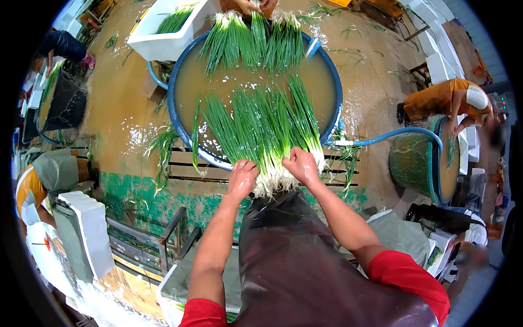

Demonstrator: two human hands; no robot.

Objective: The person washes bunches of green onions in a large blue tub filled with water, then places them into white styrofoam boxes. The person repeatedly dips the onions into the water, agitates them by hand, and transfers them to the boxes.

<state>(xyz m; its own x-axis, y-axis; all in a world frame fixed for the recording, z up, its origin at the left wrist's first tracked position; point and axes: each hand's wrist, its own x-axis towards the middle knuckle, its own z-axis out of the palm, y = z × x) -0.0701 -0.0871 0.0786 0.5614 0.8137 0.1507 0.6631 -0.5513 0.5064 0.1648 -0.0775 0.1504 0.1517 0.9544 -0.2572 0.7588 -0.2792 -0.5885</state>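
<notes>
A wide row of green onions (251,131), leaves out over murky water, rests across the near rim of a round blue tub (173,98), with white roots toward my dark apron (305,256). My left hand (243,173) is closed on the bundle at its left root end. On its right, my right hand (299,165) has its fingers curled round the white stems. A separate small clump of onions (313,139) lies at the right of the row. More bunches (229,41) sit at the tub's far side, where another person's hands (256,6) hold some.
A white foam box (150,41) with onions stands beyond the tub. A blue hose (392,132) runs rightward to a green tub (408,163). Co-workers (441,103) (52,171) work at both sides. Loose leaves litter the wet floor; a metal frame (141,234) stands at lower left.
</notes>
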